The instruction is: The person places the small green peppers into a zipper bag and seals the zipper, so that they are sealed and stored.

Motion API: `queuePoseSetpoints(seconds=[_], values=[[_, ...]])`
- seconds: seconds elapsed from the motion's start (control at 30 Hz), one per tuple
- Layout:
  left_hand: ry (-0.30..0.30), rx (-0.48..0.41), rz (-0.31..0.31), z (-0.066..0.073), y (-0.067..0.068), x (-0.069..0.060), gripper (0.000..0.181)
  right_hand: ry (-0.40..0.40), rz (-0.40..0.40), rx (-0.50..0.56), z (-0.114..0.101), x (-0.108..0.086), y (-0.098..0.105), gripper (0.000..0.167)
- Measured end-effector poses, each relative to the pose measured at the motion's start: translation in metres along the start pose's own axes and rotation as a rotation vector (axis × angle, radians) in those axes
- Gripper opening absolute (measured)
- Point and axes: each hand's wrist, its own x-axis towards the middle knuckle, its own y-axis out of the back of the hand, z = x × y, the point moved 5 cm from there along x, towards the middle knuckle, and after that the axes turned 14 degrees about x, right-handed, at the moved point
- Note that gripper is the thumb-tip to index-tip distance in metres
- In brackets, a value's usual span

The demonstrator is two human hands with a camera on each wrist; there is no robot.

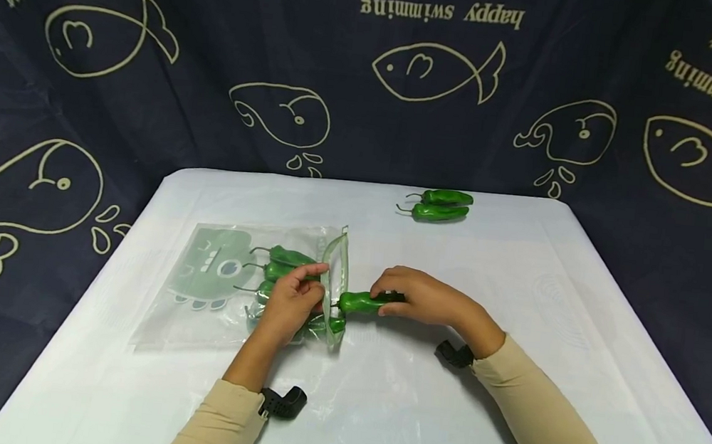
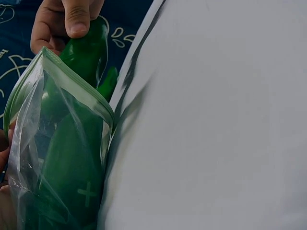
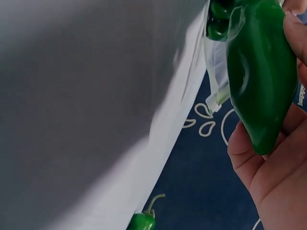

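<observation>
A clear zip bag (image 1: 159, 324) with a green cartoon print lies flat on the table, its green-edged mouth facing right and held apart. Several green peppers (image 1: 288, 256) are inside it, stems pointing left. My left hand (image 1: 294, 303) pinches the bag's upper layer beside the mouth; in the left wrist view only bits of its fingers (image 2: 4, 158) show at the left edge. Between thumb and fingers, my right hand (image 1: 420, 296) grips another green pepper (image 3: 261, 72), stem end at the bag's mouth. A pepper end (image 1: 337, 324) shows at the mouth's near corner.
Two more green peppers (image 1: 440, 214) lie side by side at the table's far edge, right of centre. The table (image 1: 519, 266) has a white cover. Behind it hangs a dark blue cloth (image 1: 352, 129) printed with fish and whales.
</observation>
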Motion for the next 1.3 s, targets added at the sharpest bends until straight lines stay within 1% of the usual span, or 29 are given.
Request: queuePoseSetpoints(seconds=[0.13, 0.33, 0.7, 0.87, 1.03, 1.3], values=[[-0.001, 0.001, -0.005, 0.001, 0.000, 0.000, 0.043, -0.008, -0.009, -0.002, 0.000, 0.003, -0.004, 0.026], [-0.004, 0.005, -0.003, 0.000, 0.000, 0.000, 0.043, 0.008, -0.012, -0.030, -0.002, 0.007, -0.007, 0.025], [-0.007, -0.021, -0.012, -0.001, -0.001, 0.001, 0.042, 0.004, -0.011, -0.082, -0.004, 0.015, -0.014, 0.025], [-0.003, -0.018, -0.010, 0.000, 0.000, 0.000, 0.043, -0.001, -0.011, -0.082, -0.005, 0.018, -0.016, 0.025], [-0.014, -0.012, -0.008, 0.002, -0.001, 0.001, 0.043, 0.009, -0.008, -0.077, -0.006, 0.020, -0.017, 0.025], [-0.010, 0.004, -0.007, -0.002, -0.001, 0.001, 0.042, 0.027, -0.021, -0.076, -0.008, 0.027, -0.023, 0.024]])
